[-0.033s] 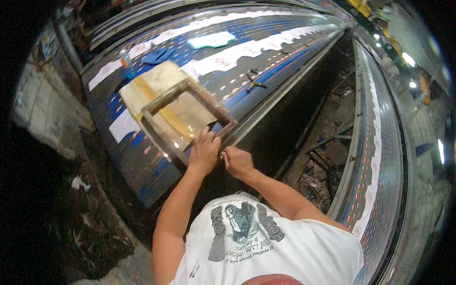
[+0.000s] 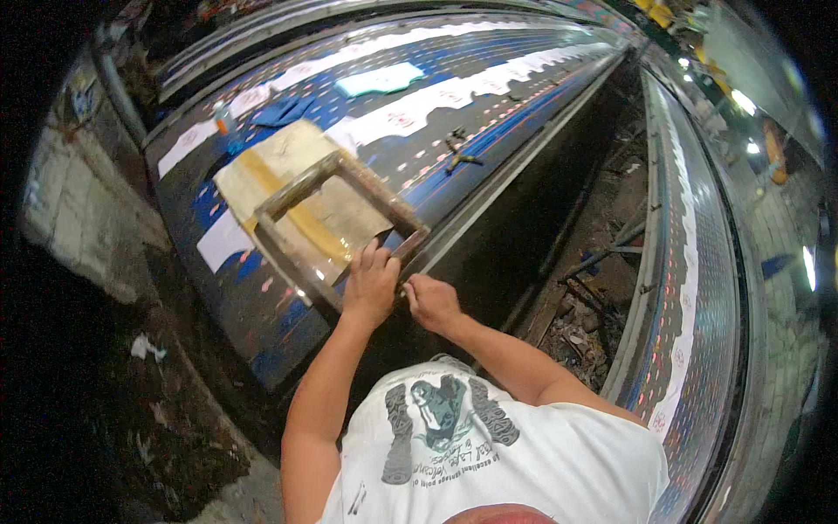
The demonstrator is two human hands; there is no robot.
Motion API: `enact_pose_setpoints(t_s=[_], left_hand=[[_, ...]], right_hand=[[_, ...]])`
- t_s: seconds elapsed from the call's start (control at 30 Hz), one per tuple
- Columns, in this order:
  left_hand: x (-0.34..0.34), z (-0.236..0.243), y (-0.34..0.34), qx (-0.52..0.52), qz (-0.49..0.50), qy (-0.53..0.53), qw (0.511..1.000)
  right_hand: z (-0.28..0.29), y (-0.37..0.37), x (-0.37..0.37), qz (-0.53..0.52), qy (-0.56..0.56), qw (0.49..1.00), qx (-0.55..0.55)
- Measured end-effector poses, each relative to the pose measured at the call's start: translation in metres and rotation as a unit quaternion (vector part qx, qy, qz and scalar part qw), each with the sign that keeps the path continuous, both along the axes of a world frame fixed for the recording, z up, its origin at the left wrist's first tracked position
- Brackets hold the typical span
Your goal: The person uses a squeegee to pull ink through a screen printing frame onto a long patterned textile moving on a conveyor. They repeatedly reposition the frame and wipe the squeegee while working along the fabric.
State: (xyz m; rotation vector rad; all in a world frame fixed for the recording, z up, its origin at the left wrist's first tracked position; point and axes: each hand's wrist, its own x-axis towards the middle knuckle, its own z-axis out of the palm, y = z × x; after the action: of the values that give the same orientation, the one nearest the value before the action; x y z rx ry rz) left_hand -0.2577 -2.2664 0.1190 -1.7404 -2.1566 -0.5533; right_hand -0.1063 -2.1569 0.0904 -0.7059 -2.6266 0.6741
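A worn wooden frame [image 2: 381, 190] lies tilted toward me over a pale board [image 2: 288, 150] with a yellow-brown band, at the near end of a long table. My left hand [image 2: 370, 286] is closed over the frame's near bar, fingertips reaching inside the opening. Just right of it, below the frame's near right corner, my right hand [image 2: 434, 304] is closed in a pinch. Whatever it holds, if anything, is too small to make out. The two hands are close together but apart.
On the long table [image 2: 288, 336] lie white printed fabric pieces [image 2: 403, 118] in rows, a pale green piece [image 2: 381, 79], a folded blue cloth [image 2: 284, 111], a bottle [image 2: 224, 120] and a dark clamp-like tool [image 2: 463, 160]. A second long table [image 2: 698, 253] runs along the right, past a littered gap.
The whole scene has shifted slightly left in the picture. Both hands keep their closed pose at the frame.
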Motion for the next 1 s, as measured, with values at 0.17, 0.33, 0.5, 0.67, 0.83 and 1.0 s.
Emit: enact_pose_setpoints(t_s=[0.17, 0.33, 0.5, 0.67, 0.83, 1.0], left_hand=[[-0.004, -0.008, -0.004, -0.006, 0.001, -0.005, 1.000], [-0.006, 0.001, 0.000, -0.032, 0.004, 0.009, 0.999], [-0.001, 0.006, 0.001, -0.038, 0.007, -0.006, 0.999], [0.003, 0.014, 0.001, -0.032, 0.007, -0.048, 0.998], [0.001, 0.001, -0.002, 0.044, -0.017, -0.001, 0.999], [0.002, 0.002, -0.002, 0.046, -0.013, 0.022, 0.999]], right_hand=[[0.000, 0.003, -0.005, -0.020, -0.019, 0.986, -0.165], [0.014, 0.021, -0.007, 0.061, -0.039, 0.997, -0.041], [-0.001, 0.034, -0.009, 0.088, -0.049, 0.985, -0.141], [0.021, 0.071, -0.013, 0.199, -0.099, 0.958, -0.180], [0.051, 0.146, -0.032, 0.211, 0.118, 0.969, -0.040], [0.055, 0.267, -0.071, 0.084, 0.078, 0.982, 0.148]])
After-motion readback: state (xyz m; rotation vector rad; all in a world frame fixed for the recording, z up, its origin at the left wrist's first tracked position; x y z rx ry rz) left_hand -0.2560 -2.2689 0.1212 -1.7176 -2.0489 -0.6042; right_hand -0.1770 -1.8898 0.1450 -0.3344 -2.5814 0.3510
